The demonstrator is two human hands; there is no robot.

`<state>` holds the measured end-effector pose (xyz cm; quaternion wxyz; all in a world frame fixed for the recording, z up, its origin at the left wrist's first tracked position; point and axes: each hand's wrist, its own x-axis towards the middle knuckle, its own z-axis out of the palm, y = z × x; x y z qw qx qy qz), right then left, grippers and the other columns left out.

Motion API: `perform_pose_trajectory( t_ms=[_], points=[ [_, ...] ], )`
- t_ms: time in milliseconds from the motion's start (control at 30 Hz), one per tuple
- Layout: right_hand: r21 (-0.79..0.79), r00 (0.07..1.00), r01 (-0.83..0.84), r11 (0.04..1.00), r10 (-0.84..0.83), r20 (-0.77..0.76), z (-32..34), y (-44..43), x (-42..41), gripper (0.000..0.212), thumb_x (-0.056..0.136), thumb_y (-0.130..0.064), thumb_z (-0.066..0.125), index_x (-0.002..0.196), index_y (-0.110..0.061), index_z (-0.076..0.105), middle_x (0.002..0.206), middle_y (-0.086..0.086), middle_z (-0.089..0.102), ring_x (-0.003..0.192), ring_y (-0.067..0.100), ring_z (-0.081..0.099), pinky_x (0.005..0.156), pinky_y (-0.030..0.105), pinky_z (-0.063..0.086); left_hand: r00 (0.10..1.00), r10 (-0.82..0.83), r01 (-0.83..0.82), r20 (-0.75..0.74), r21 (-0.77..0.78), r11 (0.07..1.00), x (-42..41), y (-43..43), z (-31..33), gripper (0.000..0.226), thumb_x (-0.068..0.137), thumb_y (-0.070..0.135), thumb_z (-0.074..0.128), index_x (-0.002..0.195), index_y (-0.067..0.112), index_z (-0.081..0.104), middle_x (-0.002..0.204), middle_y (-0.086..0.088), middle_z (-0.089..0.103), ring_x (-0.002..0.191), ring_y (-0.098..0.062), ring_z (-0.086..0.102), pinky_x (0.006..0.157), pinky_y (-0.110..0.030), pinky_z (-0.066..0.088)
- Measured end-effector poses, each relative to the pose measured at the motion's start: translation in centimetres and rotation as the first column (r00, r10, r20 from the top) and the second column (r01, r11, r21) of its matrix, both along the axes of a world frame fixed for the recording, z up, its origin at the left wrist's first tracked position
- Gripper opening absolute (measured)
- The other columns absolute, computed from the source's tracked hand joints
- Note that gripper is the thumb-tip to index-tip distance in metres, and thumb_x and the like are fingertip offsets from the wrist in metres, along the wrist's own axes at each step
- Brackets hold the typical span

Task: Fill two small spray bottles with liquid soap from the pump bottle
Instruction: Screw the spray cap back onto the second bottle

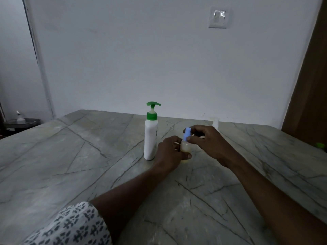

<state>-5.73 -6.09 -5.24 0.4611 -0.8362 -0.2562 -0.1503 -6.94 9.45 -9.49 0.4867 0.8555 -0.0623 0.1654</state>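
The grey veined tabletop (70, 156) carries everything here, and the white pump bottle (150, 138) with its green pump head stands upright on it, just left of the hands. The left hand (169, 152) is wrapped around the body of a small spray bottle (184, 147), which holds pale yellowish liquid and sits low, at or on the tabletop — which of the two I cannot tell. The right hand (207, 140) pinches the blue spray cap (187, 134) between thumb and fingertips at the bottle's neck. Behind the right hand a second small bottle (215, 123) shows only partly, near the wall. The step appears to be screwing the cap on or off; to do it well, the left hand should keep the bottle upright and steady while the right turns the cap squarely on the thread — a tilted cap could cross-thread, and squeezing the soft body may push soap out.
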Motion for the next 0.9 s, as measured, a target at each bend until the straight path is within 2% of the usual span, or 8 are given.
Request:
perform_pose_trajectory(
  t_ms=[200,367,433,500,600,700,800,900],
  points=[
    [-0.055,0.978,0.194,0.980,-0.188,0.091,-0.8,0.9,0.8,0.036,0.076,-0.040,0.077,0.069,-0.012,0.056,0.058,-0.006,0.051,0.050,0.004,0.044,0.052,0.017,0.035,1.000,-0.007,0.007,0.017,0.021,1.000,-0.3,0.0,0.2,0.042,0.069,0.025,0.087,0.103,0.018,0.064,0.090,0.008,0.065,0.078,-0.004,0.060,0.055,-0.007,0.038],
    [-0.020,0.998,0.057,0.998,-0.056,0.041,-0.8,0.5,0.6,0.028,0.086,-0.031,0.069,0.111,-0.018,0.067,0.097,-0.003,0.069,0.084,0.012,0.061,0.068,0.017,0.046,1.000,-0.010,0.010,-0.003,0.018,1.000,-0.2,0.0,0.3,0.045,0.070,0.024,0.087,0.108,0.018,0.064,0.102,0.000,0.071,0.087,-0.009,0.064,0.062,-0.010,0.043],
    [-0.028,0.996,0.056,0.998,-0.054,0.074,-0.8,0.5,0.5,0.024,0.087,-0.026,0.067,0.109,-0.015,0.070,0.097,0.001,0.071,0.086,0.016,0.063,0.072,0.022,0.049,1.000,-0.005,0.005,-0.007,0.015,1.000,-0.2,-0.1,0.2,0.044,0.070,0.025,0.087,0.106,0.018,0.064,0.101,0.001,0.071,0.090,-0.013,0.065,0.065,-0.013,0.044],
    [-0.046,0.987,0.117,0.992,-0.111,0.119,-0.9,0.8,0.7,0.021,0.084,-0.029,0.071,0.089,-0.009,0.071,0.078,0.003,0.068,0.071,0.017,0.060,0.065,0.029,0.047,1.000,-0.001,0.001,0.003,0.026,1.000,-0.2,0.0,0.2,0.041,0.069,0.026,0.087,0.101,0.020,0.063,0.092,0.007,0.067,0.084,-0.009,0.063,0.060,-0.009,0.040],
    [-0.052,0.955,0.260,0.964,-0.249,0.160,-1.2,1.4,1.0,0.035,0.076,-0.040,0.077,0.070,-0.010,0.060,0.059,-0.004,0.052,0.053,0.008,0.045,0.053,0.021,0.034,1.000,0.002,-0.003,0.030,0.046,0.999,-0.3,0.0,0.3,0.038,0.070,0.025,0.087,0.097,0.021,0.061,0.081,0.014,0.061,0.071,0.002,0.056,0.050,-0.004,0.037],
    [-0.072,0.953,0.270,0.960,-0.256,0.163,-1.5,1.7,1.0,0.040,0.076,-0.047,0.074,0.080,-0.008,0.064,0.071,0.001,0.060,0.061,0.011,0.050,0.054,0.020,0.034,0.999,-0.009,0.008,0.034,0.033,0.999,-0.3,0.0,0.2,0.044,0.070,0.021,0.087,0.108,0.020,0.064,0.087,0.011,0.065,0.072,0.004,0.056,0.052,-0.002,0.039],
    [-0.075,0.985,0.152,0.985,-0.145,0.088,-1.3,1.4,0.8,0.037,0.083,-0.036,0.071,0.110,-0.011,0.066,0.100,0.001,0.066,0.081,0.015,0.058,0.062,0.017,0.039,1.000,-0.002,0.001,0.024,0.029,1.000,-0.2,0.0,0.2,0.046,0.069,0.022,0.087,0.109,0.017,0.065,0.098,0.002,0.071,0.083,-0.008,0.064,0.060,-0.009,0.042],
    [-0.063,0.983,0.147,0.987,-0.139,0.117,-1.3,1.3,0.6,0.024,0.085,-0.022,0.067,0.104,-0.008,0.070,0.090,0.002,0.067,0.075,0.015,0.057,0.061,0.021,0.039,1.000,-0.010,0.010,0.011,0.019,1.000,0.0,0.0,0.1,0.046,0.068,0.022,0.088,0.109,0.018,0.066,0.101,0.001,0.073,0.084,-0.007,0.065,0.063,-0.010,0.043]
  ],
)
